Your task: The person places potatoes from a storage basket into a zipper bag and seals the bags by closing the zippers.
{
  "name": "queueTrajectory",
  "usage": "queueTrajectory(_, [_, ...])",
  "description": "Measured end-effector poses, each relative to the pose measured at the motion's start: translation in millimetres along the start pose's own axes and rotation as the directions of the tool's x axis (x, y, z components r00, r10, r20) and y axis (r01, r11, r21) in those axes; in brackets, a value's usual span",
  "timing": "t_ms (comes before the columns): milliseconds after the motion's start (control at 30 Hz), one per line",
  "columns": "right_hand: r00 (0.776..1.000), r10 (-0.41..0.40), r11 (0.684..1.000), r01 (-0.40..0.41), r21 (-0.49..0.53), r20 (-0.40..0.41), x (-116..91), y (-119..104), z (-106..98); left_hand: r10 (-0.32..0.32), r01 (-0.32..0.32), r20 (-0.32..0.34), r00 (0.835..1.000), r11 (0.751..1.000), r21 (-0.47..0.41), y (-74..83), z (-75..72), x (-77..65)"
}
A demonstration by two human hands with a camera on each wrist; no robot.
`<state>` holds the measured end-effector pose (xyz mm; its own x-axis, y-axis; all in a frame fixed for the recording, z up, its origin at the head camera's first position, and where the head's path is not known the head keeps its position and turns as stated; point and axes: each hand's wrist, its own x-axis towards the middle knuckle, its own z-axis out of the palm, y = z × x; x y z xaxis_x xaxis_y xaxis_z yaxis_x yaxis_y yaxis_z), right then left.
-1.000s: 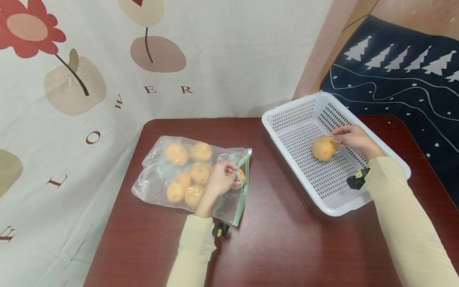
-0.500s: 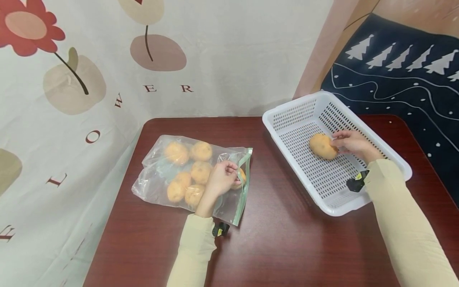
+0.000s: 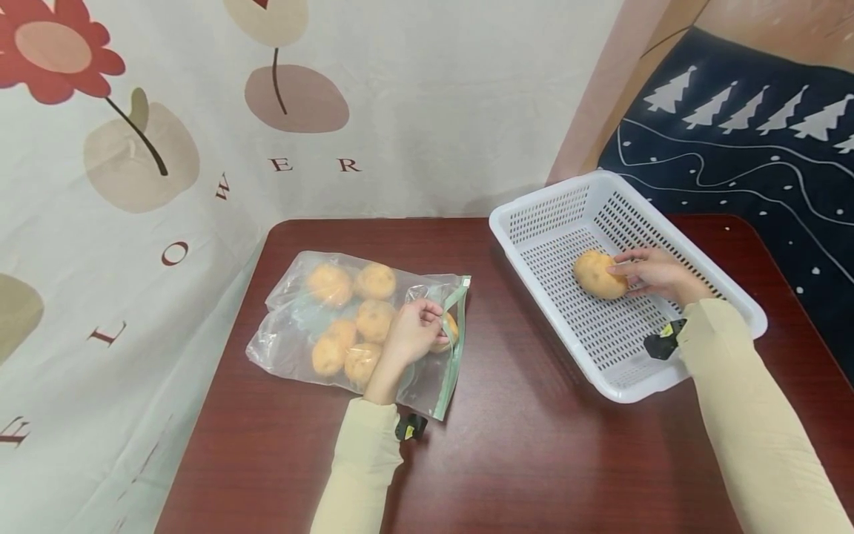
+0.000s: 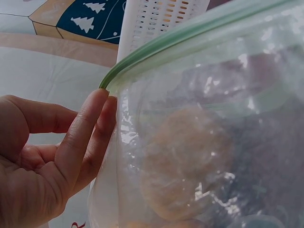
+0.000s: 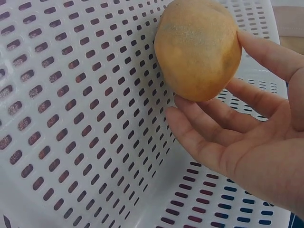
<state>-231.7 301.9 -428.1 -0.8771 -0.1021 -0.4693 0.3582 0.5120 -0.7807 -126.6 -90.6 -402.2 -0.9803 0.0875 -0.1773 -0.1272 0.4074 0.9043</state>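
Observation:
A clear zip bag (image 3: 427, 386) with a green zip edge lies on the table at left, several yellow-brown potatoes inside. My left hand (image 3: 414, 334) pinches the bag's mouth at the green edge; in the left wrist view its fingertips meet the end of that strip, and one potato (image 4: 187, 161) shows blurred through the plastic. On the right, inside a white slotted basket (image 3: 547, 297), sits a single potato (image 3: 598, 274). My right hand (image 3: 657, 273) reaches in and holds this potato from its right side, thumb and fingers about it, as the right wrist view shows.
The dark red table (image 3: 494, 460) bears both bag and basket, with a strip of tabletop between them. Behind it hangs a pale flower-print cloth (image 3: 434, 133). A navy cloth with white trees (image 3: 734, 163) lies beyond the basket.
The potato in the basket has turned and shifted slightly left, and my right hand has moved lower, its fingers closer around it. My left hand and the bag have stayed put.

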Motion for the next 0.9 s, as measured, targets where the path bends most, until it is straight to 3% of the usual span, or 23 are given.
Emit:
queueTrajectory(667, [1.0, -0.024, 1.0, 0.024, 0.003, -0.002, -3.3, -3.8, 3.6, 0.001, -0.001, -0.003, 1.0, 1.0, -0.011, 0.6, -0.8, -0.2])
queueTrajectory(900, [0.996, -0.085, 0.996, 0.085, 0.003, -0.029, -12.1, -17.5, 0.0, 0.007, -0.007, -0.011, 1.0, 1.0, -0.028, 2.2, -0.9, -0.8])
